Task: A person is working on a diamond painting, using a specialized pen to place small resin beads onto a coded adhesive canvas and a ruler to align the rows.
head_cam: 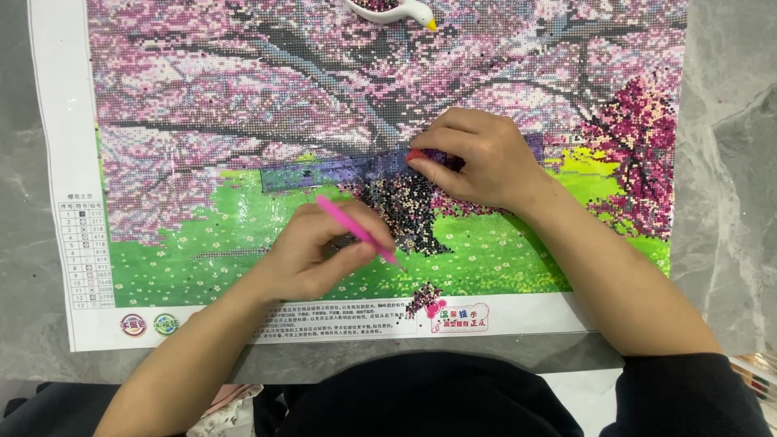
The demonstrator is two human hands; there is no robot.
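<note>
Now our left hand (312,259) pinches the pink pen (358,231), its tip pointing to four o'clock at the picture sheet (243,121). Our right hand (477,158), up at one o'clock, presses curled fingers on the dark strip (324,171).

A white tray (405,11) with a yellow-tipped spout sits well above the hands, at the far edge of view, with dark beads inside it. A small heap of loose dark and pink beads (422,298) lies just below the hands, between them and the near edge. The grey marbled worktop (728,121) spreads out to the right of the hands and to their left. At the lower right corner, stacked small packets (757,376) peek in beside the dark sleeve (688,396).
</note>
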